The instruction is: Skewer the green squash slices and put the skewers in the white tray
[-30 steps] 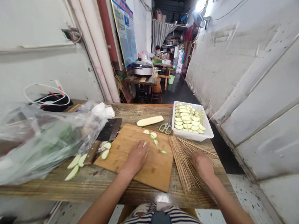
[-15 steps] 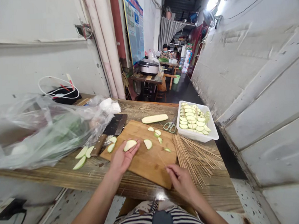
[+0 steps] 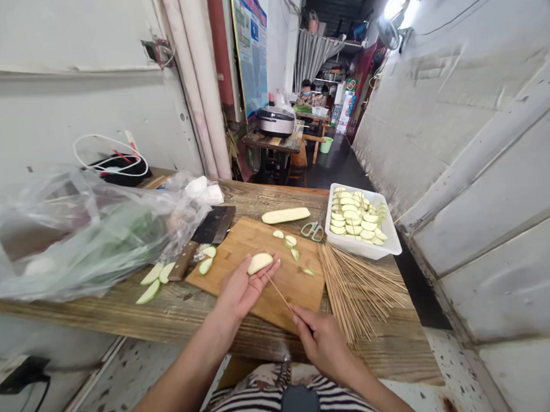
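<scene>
My left hand [image 3: 243, 289] is palm up over the wooden cutting board [image 3: 239, 236], gripping a pale zucchini slice [image 3: 260, 263] between thumb and fingers. Pinched in my right hand [image 3: 323, 337] is a thin bamboo skewer [image 3: 279, 291]. Its far end reaches the lower edge of the slice; whether it has pierced it, I cannot tell. Small zucchini pieces [image 3: 290, 241] lie on the board's right part. More slices [image 3: 206, 266] rest at its left edge, and others [image 3: 148, 292] are on the table beside the cleaver [image 3: 213, 225].
A white tub [image 3: 366, 250] of skewered slices stands at the right, with loose bamboo skewers [image 3: 354, 288] before it. Scissors [image 3: 312, 230] and a long peeled zucchini piece [image 3: 285, 216] lie behind the board. A plastic bag [image 3: 86, 242] covers the table's left. Another person sits far back.
My left hand has moved right with the slice, over where another slice lay on the board. My right hand has moved slightly left, bringing the skewer up to the held slice.
</scene>
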Demonstrator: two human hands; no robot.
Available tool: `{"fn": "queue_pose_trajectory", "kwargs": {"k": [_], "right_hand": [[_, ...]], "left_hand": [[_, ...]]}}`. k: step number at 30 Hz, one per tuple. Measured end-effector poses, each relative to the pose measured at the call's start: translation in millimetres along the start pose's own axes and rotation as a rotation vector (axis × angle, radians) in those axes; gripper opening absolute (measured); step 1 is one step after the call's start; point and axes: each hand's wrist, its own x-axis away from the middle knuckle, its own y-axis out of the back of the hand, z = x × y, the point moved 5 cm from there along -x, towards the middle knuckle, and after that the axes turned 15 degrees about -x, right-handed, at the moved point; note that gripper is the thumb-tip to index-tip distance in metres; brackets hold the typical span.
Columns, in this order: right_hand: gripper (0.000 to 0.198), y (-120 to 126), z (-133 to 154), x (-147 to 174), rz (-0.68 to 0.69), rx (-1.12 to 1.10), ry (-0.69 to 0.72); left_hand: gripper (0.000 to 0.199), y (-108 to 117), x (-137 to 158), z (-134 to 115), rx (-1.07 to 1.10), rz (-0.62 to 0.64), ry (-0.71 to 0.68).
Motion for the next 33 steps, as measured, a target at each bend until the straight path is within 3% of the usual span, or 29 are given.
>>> {"fn": "queue_pose_trajectory", "kwargs": {"k": [33], "right_hand": [[0.034,2.8,-1.3,4.9,-0.012,-0.009,-0.038]], "left_hand": [[0.023,-3.5,-2.4,7.6,-0.002,0.039,-0.008]]}}
